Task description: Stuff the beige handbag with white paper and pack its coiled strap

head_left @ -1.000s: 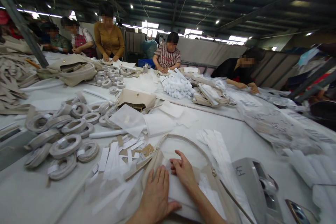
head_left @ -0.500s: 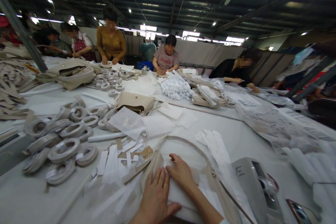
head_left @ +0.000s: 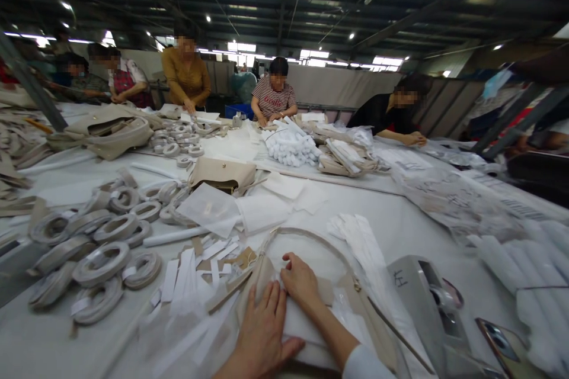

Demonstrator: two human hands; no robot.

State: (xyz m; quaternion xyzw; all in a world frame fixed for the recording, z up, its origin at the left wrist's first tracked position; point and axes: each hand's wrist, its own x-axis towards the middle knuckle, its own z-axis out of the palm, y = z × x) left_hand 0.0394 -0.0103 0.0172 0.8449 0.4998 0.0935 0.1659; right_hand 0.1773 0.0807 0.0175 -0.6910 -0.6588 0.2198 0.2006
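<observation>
Wearer's hands: 2 | handbags: 3+ | tape dispenser: 1 | smartphone: 1 | strap coils — over ten | co-workers — at least five

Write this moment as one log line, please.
left hand: flat on beige strapped bag and white sheet | right hand: half-curled, close beside left | right of hands: grey plastic tape dispenser

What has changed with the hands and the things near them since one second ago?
The right hand moved left, closer to the left hand, and its fingers look more curled; its pale sleeve now shows. Nothing was visibly grasped or released. The left hand stays flat on the beige bag; the grey dispenser and phone stay put.
</observation>
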